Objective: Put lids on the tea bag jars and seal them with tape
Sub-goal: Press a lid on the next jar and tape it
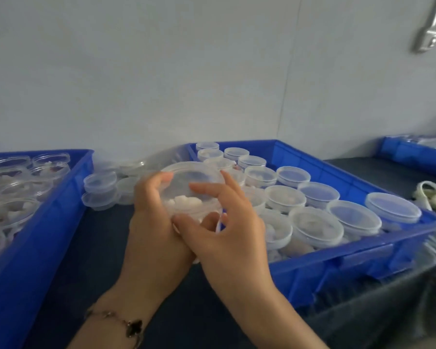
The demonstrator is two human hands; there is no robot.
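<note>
the jar is held up between both hands over the dark tabletop, in the gap between the two blue crates, and it is tipped so its mouth faces away and upward toward the wall; its axis runs from the palms out toward the lid, which sits across the mouth as a clear disc. the left hand cups the jar's body from the left and below, fingers curled round its far side, closed on it. the right hand comes in from the right and near side, thumb low against the jar's base, fingers spread and lightly bent over the lid's right rim; it looks to be steadying or pressing the lid more than gripping. whether the lid is fully seated i cannot tell, the plastic is too clear and blurred. since the lid lies just beyond the right fingertips, that hand is the nearer one to press it down along the jar's axis while the left braces from behind. the right crate, full of lidded jars, sits just beside the right hand; the left crate holds open jars, and spare lids are stacked behind it. no tape is clearly visible.
</note>
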